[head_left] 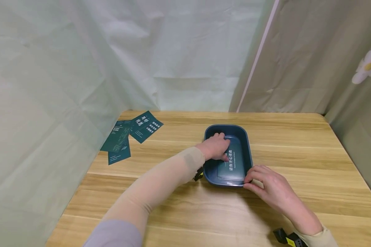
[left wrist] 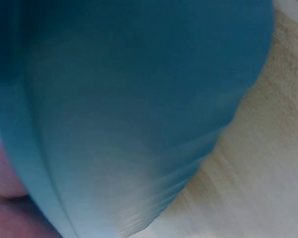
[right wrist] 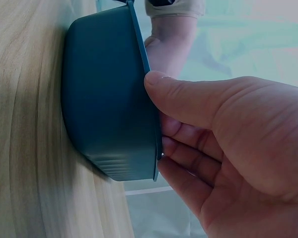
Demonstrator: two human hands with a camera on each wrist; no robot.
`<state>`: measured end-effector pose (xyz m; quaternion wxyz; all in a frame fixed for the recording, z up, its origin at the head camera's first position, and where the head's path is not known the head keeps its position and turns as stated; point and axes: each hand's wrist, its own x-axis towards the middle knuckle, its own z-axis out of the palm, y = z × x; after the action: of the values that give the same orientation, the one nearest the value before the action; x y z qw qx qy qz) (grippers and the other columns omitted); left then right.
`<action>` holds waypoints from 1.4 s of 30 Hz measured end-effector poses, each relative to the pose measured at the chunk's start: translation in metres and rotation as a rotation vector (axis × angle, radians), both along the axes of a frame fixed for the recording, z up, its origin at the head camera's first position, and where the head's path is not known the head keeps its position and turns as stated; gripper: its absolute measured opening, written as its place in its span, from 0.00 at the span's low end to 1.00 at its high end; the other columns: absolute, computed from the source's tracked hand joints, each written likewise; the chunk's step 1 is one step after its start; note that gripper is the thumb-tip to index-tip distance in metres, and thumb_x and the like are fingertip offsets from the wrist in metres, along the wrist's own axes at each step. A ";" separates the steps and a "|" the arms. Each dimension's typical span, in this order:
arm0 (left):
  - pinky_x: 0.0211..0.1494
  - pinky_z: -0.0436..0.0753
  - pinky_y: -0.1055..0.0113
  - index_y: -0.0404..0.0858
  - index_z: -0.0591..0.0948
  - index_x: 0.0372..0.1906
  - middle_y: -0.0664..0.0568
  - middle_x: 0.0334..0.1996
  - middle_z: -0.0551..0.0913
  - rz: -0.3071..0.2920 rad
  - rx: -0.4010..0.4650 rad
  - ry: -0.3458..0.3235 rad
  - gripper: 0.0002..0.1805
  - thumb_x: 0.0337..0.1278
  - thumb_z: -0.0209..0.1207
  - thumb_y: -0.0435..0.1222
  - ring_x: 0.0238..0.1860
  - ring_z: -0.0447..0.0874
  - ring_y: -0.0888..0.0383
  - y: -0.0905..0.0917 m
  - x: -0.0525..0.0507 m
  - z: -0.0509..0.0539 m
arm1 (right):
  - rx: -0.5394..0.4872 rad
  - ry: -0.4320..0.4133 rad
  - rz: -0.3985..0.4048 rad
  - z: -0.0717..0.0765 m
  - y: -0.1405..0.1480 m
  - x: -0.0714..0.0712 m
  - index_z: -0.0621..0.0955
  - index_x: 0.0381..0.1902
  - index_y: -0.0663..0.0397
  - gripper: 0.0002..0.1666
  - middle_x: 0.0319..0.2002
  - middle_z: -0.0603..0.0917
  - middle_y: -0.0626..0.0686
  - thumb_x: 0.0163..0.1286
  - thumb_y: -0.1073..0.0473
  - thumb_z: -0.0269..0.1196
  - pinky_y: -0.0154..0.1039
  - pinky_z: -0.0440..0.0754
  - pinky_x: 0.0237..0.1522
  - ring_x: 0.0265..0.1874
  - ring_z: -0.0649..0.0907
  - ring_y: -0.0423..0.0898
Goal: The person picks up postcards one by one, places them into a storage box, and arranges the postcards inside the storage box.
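Observation:
A dark blue plastic basin (head_left: 210, 175) with rounded corners stands on the table, a green card (head_left: 235, 161) with white writing lying flat inside it. More card edges show under that one at the near end. My left hand (head_left: 214, 146) reaches over the basin's left wall, its fingers and thumb spread at the card's left side. The left wrist view shows mostly the basin's outer wall (left wrist: 139, 99). At the near right corner, my right hand (head_left: 270, 183) pinches the basin's rim. Its thumb (right wrist: 174, 94) lies on the outside, the fingers curled over the inner side.
Several green cards (head_left: 117, 137) lie overlapping at the table's far left edge. The wooden table (head_left: 296, 154) is bordered by pale hanging cloth (head_left: 188, 58) at the back and sides. Black wrist devices (head_left: 289, 237) are strapped below both hands.

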<state>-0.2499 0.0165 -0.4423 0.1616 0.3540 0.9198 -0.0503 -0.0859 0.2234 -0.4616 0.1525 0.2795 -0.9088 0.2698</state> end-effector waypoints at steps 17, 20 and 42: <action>0.74 0.79 0.56 0.43 0.73 0.83 0.41 0.74 0.74 0.083 0.120 0.047 0.38 0.79 0.63 0.58 0.68 0.74 0.48 -0.005 0.004 0.009 | -0.008 0.009 0.005 -0.001 0.001 0.000 0.89 0.35 0.34 0.18 0.41 0.85 0.31 0.57 0.62 0.86 0.42 0.86 0.40 0.41 0.83 0.36; 0.74 0.79 0.58 0.43 0.72 0.83 0.42 0.74 0.74 0.092 0.191 0.104 0.38 0.81 0.62 0.57 0.69 0.74 0.48 -0.012 0.003 0.013 | -0.010 0.009 0.007 0.000 0.000 0.000 0.89 0.35 0.34 0.18 0.41 0.84 0.31 0.57 0.61 0.86 0.42 0.86 0.39 0.41 0.83 0.36; 0.81 0.72 0.48 0.39 0.68 0.85 0.35 0.81 0.66 0.134 0.356 0.323 0.38 0.84 0.61 0.53 0.82 0.65 0.40 -0.097 0.002 0.043 | -0.021 0.040 0.002 -0.002 0.000 0.001 0.87 0.34 0.32 0.21 0.40 0.84 0.30 0.55 0.63 0.86 0.41 0.85 0.38 0.40 0.83 0.35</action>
<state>-0.2484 -0.0808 -0.3992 -0.0495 0.3025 0.9495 0.0677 -0.0849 0.2234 -0.4636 0.1731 0.2841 -0.9024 0.2738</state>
